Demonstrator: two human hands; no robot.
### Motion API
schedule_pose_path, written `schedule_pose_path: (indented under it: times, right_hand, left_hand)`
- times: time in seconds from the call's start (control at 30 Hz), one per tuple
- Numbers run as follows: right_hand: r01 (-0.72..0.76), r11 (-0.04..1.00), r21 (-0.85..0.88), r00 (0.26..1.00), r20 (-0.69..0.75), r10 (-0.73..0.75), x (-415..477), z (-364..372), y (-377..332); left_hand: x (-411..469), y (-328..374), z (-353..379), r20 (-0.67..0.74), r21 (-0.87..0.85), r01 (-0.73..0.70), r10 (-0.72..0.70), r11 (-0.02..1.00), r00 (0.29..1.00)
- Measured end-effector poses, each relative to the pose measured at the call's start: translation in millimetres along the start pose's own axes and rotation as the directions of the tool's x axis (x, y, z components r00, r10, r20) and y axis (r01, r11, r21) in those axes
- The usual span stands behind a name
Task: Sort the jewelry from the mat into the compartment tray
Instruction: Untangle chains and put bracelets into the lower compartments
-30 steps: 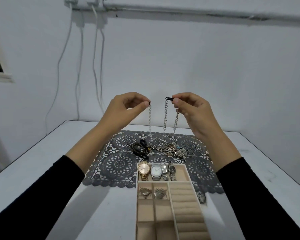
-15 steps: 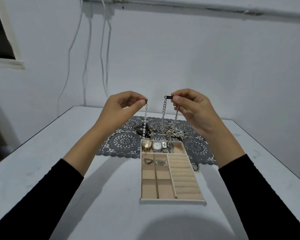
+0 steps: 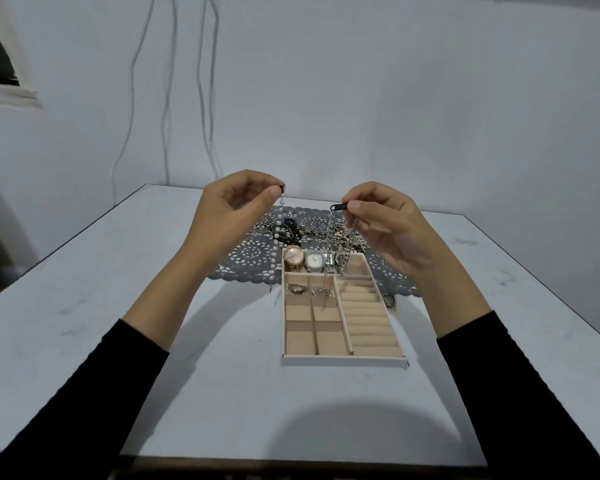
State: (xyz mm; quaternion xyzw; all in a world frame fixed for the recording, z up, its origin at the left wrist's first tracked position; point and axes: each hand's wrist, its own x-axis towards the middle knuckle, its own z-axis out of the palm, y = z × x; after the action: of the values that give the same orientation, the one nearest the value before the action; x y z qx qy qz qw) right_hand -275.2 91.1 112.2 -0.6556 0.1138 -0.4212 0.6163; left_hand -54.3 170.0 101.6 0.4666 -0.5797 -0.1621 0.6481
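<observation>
Left hand [image 3: 229, 214] pinches pearl strand [image 3: 275, 251], which hangs vertical just left of compartment tray [image 3: 343, 357]. Right hand [image 3: 392, 228] pinches chain [image 3: 329, 244], which hangs over far compartment [image 3: 358, 266].

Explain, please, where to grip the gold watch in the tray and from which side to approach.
Come from straight above and pinch the gold watch by its strap, on the dial's near side. It lies face up in the tray's far left corner, with the silver watch close on its right, so only that side seems to leave room for fingers.
</observation>
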Motion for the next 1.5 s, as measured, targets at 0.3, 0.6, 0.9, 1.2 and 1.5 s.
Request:
schedule_pose_path:
  times: [0.3, 0.6, 0.9, 1.2, 1.5]
  right_hand:
    - [-0.061, 0.998, 0.001, 0.997, 0.045, 0.061, -5, -14, 13]
    - [-0.112, 0.994, -0.014, 0.985, 0.128, 0.113, -3, -24, 29]
    - [-0.122, 0.986, -0.115, 0.981, 0.135, 0.138, -3, -21, 40]
    - [-0.118, 0.971, -0.208, 0.965, 0.208, 0.162, -3, -21, 41]
    - [-0.152, 0.935, -0.321, 0.939, 0.248, 0.238, -5, -18, 44]
  left_hand:
    - [-3, -11, -2, -0.032, 0.01, -0.008, 0.008, 1.0, 0.999]
    - [-6, -14, -7, -0.039, 0.023, 0.002, -0.001, 1.0, 0.999]
    - [-13, -23, -8, -0.028, 0.009, 0.043, -0.043, 0.999, 0.999]
    - [-16, -24, -5, -0.003, 0.011, 0.048, -0.048, 0.999, 0.999]
    - [-25, -28, -1, 0.059, 0.029, 0.075, -0.077, 0.997, 0.995]
